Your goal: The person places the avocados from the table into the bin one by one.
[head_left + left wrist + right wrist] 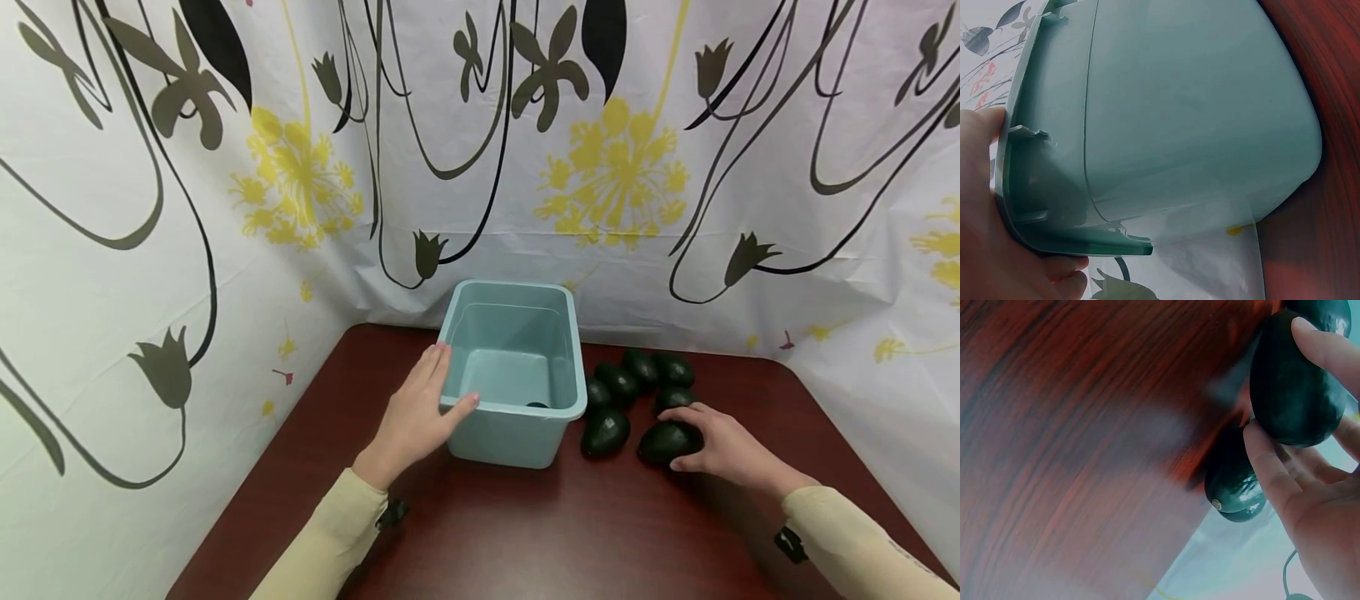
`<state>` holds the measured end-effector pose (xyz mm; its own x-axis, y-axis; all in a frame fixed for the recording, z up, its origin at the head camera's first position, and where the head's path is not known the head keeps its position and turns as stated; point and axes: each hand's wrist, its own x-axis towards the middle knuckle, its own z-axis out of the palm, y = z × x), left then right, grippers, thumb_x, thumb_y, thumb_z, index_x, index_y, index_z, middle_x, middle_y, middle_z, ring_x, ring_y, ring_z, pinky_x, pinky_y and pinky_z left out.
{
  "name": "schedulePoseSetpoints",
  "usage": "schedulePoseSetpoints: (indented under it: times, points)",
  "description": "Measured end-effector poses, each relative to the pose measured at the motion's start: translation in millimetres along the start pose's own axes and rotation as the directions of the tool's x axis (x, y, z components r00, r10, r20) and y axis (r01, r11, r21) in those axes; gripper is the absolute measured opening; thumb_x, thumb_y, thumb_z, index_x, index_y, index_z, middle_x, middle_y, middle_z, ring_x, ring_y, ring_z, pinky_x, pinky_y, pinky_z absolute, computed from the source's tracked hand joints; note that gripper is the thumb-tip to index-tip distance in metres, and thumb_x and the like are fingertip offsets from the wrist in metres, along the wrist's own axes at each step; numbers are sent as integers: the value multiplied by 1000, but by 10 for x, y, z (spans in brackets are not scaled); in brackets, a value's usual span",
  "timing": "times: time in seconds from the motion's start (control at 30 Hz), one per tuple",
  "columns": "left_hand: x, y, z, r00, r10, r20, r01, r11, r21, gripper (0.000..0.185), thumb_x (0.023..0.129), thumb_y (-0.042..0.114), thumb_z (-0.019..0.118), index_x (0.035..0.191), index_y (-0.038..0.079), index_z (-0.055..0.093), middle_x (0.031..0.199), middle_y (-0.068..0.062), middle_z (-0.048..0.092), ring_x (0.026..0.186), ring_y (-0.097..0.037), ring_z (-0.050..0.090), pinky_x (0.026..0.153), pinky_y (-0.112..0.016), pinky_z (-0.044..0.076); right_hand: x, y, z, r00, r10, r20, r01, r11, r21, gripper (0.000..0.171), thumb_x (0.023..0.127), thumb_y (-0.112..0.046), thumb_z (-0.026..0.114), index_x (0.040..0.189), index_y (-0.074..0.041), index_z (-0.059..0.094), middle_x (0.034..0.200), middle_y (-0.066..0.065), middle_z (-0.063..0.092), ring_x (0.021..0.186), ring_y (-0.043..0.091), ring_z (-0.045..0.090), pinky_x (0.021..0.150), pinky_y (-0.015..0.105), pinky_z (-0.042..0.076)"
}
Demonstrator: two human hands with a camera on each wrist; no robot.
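Table [585,533] room extends at six o'clock of bin [502,440]. Left hand [412,417], fingers straight, touches bin at eight o'clock; right hand [727,442] grips avocado [663,444] between thumb and fingers.

A dark red-brown tabletop with a glossy wood grain [525,533] has rounded far corners at about 10 and 2 o'clock, and a soft shine lies across its near part, towards 6 o'clock. Just short of 12 o'clock, by the far edge, stands an upright, pale blue-green, rectangular plastic tub with an out-turned rim [506,440]. From the tub's centre, six dark green, shiny, oval avocados [606,433] lie close together between 3 and 4 o'clock: five bend round the far side of the cluster, one sits nearer at 4. Also near 4 o'clock, farther out, is a plump dark green seventh avocado [660,444]; whether it touches the wood cannot be told.
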<state>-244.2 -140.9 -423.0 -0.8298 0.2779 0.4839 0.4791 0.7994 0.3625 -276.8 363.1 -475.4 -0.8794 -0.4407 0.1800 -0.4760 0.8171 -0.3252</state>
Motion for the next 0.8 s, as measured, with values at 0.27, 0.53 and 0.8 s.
schedulePoseSetpoints:
  times: [0.27, 0.53, 0.8]
  points:
    - [6, -10, -9, 1000, 16, -9, -16, 1000, 0, 93, 97, 69, 44, 157, 1, 29, 164, -13, 24, 151, -25, 20, 113, -48, 33, -4, -5, -46, 1000, 8, 1, -8, 1000, -2, 70, 73, -41, 91, 134, -21, 63, 127, 5, 57, 108, 25, 61, 79, 43, 52]
    - [3, -12, -5, 1000, 2, 4, -2, 1000, 3, 93, 96, 71, 42, 158, 3, 28, 165, -12, 24, 152, -24, 19, 113, -48, 33, -2, -52, -105, 1000, 7, -22, -6, 1000, 21, 71, 75, -45, 89, 136, -19, 62, 128, 7, 58, 112, 32, 61, 84, 52, 51]
    - [9, -11, 4, 1000, 14, -10, -14, 1000, 4, 93, 96, 70, 43, 157, 1, 29, 164, -14, 26, 151, -25, 21, 113, -49, 33, -5, -122, -164, 998, 9, -62, -8, 1000, 29, 71, 76, -48, 87, 136, -20, 63, 124, 3, 58, 111, 32, 61, 84, 54, 50]
